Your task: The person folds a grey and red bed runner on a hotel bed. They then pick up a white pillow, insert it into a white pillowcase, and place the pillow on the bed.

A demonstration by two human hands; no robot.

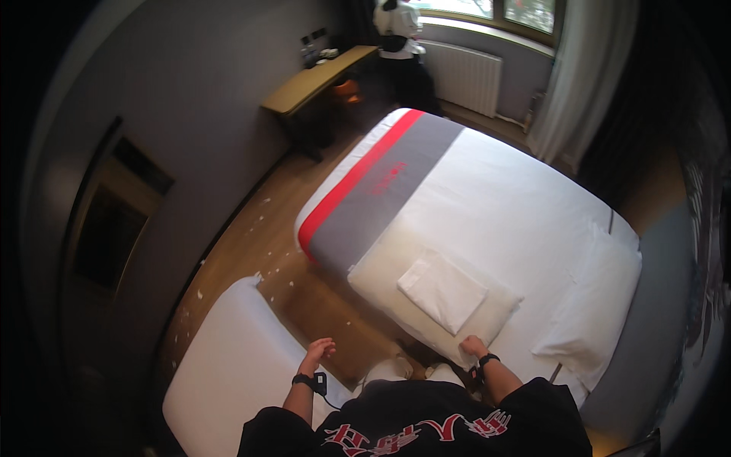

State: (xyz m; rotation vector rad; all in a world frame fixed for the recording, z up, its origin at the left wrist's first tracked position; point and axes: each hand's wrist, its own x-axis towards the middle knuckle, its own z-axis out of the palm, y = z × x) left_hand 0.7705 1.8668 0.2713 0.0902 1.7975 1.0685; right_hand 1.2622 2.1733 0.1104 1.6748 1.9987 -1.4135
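My left hand (321, 349) hangs over the edge of a white-covered bed (228, 365) at lower left, its fingers apart and nothing in them. At the near edge of the larger bed (502, 194), my right hand (473, 345) is curled beside the corner of a cream pillow (377, 263); whether it grips anything cannot be told. A folded white cloth (442, 291) lies on top of that pillow. Another white pillow (597, 303) rests at the bed's right end. A grey bed runner with a red stripe (377, 200) crosses the far left end.
Another person (400, 51) stands near the window, beside a wooden desk (320, 77) holding bottles and cups. A radiator (462, 74) and a pale curtain (588, 80) are behind the bed. Small white scraps (200, 295) lie scattered on the wooden floor (228, 251) between wall and beds.
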